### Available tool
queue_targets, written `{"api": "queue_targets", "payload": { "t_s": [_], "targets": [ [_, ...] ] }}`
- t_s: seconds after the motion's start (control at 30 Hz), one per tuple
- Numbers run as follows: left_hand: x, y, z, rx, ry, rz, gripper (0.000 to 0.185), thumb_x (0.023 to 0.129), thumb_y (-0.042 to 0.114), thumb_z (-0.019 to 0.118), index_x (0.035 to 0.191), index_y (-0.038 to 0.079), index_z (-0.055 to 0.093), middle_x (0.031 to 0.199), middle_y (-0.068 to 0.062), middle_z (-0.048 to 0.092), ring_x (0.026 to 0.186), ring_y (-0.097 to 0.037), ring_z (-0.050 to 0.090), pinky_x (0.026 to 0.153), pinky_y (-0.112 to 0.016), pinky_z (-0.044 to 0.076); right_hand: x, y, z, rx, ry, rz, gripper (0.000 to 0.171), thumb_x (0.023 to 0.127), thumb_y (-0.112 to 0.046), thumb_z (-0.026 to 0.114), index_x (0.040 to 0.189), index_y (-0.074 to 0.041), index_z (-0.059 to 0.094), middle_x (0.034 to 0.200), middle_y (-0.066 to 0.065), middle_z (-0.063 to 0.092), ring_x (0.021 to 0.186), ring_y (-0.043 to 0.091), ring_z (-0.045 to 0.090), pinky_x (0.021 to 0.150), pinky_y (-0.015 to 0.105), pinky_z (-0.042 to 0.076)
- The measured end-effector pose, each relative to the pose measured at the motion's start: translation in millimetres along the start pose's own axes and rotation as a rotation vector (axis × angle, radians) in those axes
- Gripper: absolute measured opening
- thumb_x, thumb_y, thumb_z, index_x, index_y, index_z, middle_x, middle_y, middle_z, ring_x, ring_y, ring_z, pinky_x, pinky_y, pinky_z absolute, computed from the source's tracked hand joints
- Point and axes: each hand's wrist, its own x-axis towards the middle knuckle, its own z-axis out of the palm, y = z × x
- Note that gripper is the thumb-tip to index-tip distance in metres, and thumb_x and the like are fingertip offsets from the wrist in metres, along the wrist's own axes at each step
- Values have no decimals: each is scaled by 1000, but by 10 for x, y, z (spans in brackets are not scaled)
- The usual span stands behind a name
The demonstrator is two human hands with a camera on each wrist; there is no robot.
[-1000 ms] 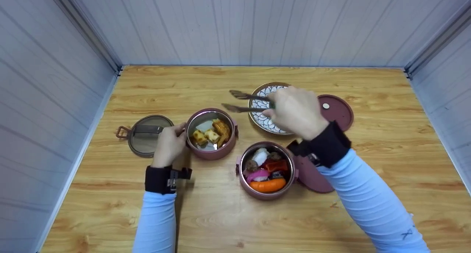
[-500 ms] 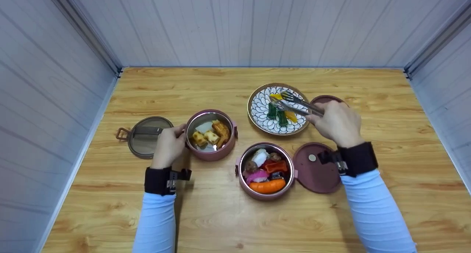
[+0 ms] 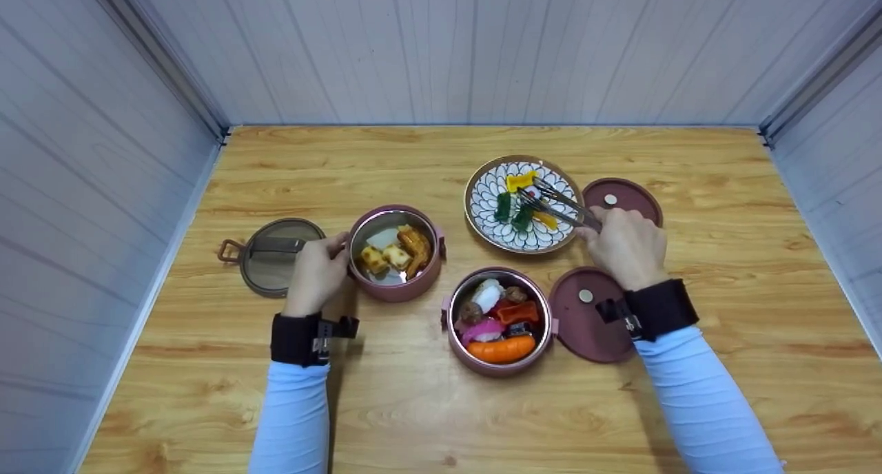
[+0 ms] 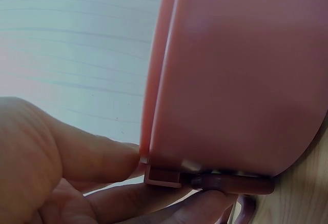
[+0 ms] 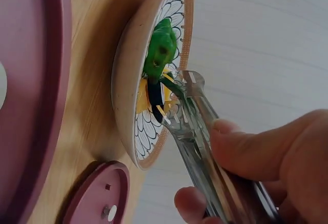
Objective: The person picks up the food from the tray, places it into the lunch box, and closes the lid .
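My right hand (image 3: 626, 245) grips metal tongs (image 3: 555, 205) whose tips reach over a patterned plate (image 3: 482, 205) with green (image 3: 502, 206) and yellow (image 3: 520, 180) food pieces. In the right wrist view the tongs (image 5: 197, 126) sit at a green piece (image 5: 161, 52) on the plate (image 5: 125, 106). My left hand (image 3: 315, 271) holds the left side of a pink bowl (image 3: 396, 289) of fried pieces; in the left wrist view fingers (image 4: 92, 155) curl at its rim (image 4: 159, 90). A second pink bowl (image 3: 497, 367) of mixed food stands between the hands.
A grey lid with a handle (image 3: 274, 253) lies left of the left hand. Two maroon lids lie at the right, one (image 3: 623, 197) beside the plate, one (image 3: 589, 322) under my right wrist. Grey walls enclose the wooden table (image 3: 441, 419) on three sides.
The right hand swung the tongs from above the left bowl rightward to the plate, then drew down and back a little. The left hand stayed on its bowl.
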Motion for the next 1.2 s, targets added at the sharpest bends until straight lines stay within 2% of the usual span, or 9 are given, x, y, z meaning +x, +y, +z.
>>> {"api": "queue_targets", "payload": {
  "t_s": [0.2, 0.43, 0.63, 0.77, 0.83, 0.9, 1.03, 1.1, 1.2],
  "targets": [
    [5, 25, -3, -3, -5, 4, 37, 99, 4, 52, 134, -8, 55, 132, -23, 58, 125, -30, 53, 100, -42, 47, -11, -1, -30, -63, 66, -23, 40, 88, -30, 73, 122, -7, 70, 86, 30, 67, 70, 49, 62, 53, 55, 46],
    [-11, -7, -29, -16, -13, -1, 38, 99, 4, 53, 135, -7, 55, 130, -23, 59, 122, -31, 56, 96, -41, 49, -24, 34, -87, -90, 59, -43, 43, 89, -32, 74, 125, -9, 69, 92, 30, 68, 67, 47, 62, 49, 52, 45],
    [-48, -75, -79, -32, -15, -18, 36, 99, 3, 54, 134, -6, 57, 131, -22, 59, 125, -31, 54, 99, -41, 48, -11, 43, -225, -3, -25, -61, 44, 93, -37, 69, 129, -13, 68, 96, 24, 69, 73, 40, 62, 53, 48, 42],
    [-33, -52, -101, -27, -36, -11, 34, 99, 2, 55, 131, -7, 58, 128, -22, 61, 116, -31, 60, 89, -37, 53, -41, 15, -326, 72, -29, -82, 41, 93, -40, 69, 128, -18, 69, 104, 20, 70, 77, 36, 62, 54, 46, 39],
    [-12, -22, -111, 2, -49, 2, 33, 98, 2, 56, 130, -8, 59, 125, -23, 63, 110, -31, 63, 83, -36, 54, -66, -36, -369, 103, -21, -96, 40, 92, -40, 69, 127, -20, 70, 103, 19, 71, 73, 35, 59, 52, 44, 37],
    [15, 12, -127, 49, -61, 16, 33, 97, 2, 57, 128, -8, 61, 121, -24, 64, 107, -31, 64, 83, -36, 54, -91, -106, -397, 116, -15, -128, 40, 92, -40, 70, 126, -19, 71, 103, 18, 71, 69, 32, 57, 50, 42, 36],
    [73, 86, -177, 136, -118, 17, 33, 95, 2, 59, 127, -9, 62, 118, -25, 66, 101, -31, 66, 78, -36, 54, -135, -306, -412, 147, -69, -185, 44, 91, -41, 70, 129, -18, 68, 83, 13, 68, 57, 25, 47, 48, 37, 33],
    [105, 119, -205, 149, -170, 2, 35, 96, 2, 59, 129, -9, 60, 115, -25, 67, 95, -30, 68, 73, -34, 54, -146, -426, -394, 151, -116, -231, 45, 91, -42, 71, 129, -20, 68, 84, 11, 69, 55, 21, 46, 48, 35, 34],
    [162, 172, -235, 156, -248, -26, 37, 96, 2, 60, 132, -8, 59, 112, -25, 68, 92, -28, 68, 70, -29, 53, -148, -631, -348, 148, -197, -296, 45, 90, -43, 71, 130, -23, 67, 70, 5, 62, 53, 18, 44, 47, 34, 35]
  ]
}}
